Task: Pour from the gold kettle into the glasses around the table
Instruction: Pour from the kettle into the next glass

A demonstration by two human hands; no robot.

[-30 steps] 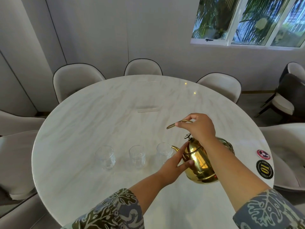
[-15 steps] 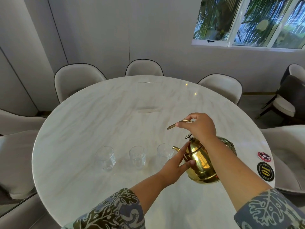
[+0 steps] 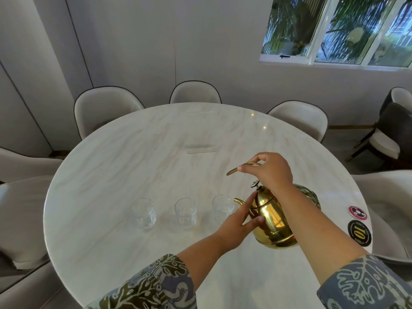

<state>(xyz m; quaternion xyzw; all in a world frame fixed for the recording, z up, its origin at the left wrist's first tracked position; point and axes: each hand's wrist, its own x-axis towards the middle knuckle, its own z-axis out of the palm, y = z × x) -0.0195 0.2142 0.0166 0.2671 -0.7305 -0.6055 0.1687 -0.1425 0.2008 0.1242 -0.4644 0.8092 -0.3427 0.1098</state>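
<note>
Since everything hinges on where the spout points, that's what I'd watch. Taking the shiny gold metal kettle [image 3: 270,219] as the landmark: it's tipped, lid knob leaning toward the glasses, with its short curved spout [image 3: 239,200] aimed left at the nearest of three clear ribbed drinking glasses [image 3: 222,207]. The spout tip sits just beside that glass's rim, maybe over it, I can't say for sure. The other two glasses [image 3: 185,214] [image 3: 142,214] line up further left of the kettle, each a bit apart from the next, all standing upright on the round white marble table [image 3: 124,166].

Grip-wise, the right hand [image 3: 270,172] is above the kettle, fingers closed around the thin gold arched handle [image 3: 243,166], carrying the weight. The left hand [image 3: 239,221] is on the kettle's left side, fingers spread flat against the body just under the spout, steadying it, not wrapped around anything. The kettle's base looks lifted off the table, though I wouldn't swear to it.

No stream that I can see, and the glasses look empty, but clear liquid in clear glass is hard to call. My guess is the pour into the nearest glass is just starting. The kettle's long axis runs spout-left, so more tilt toward the left should do it.
</note>
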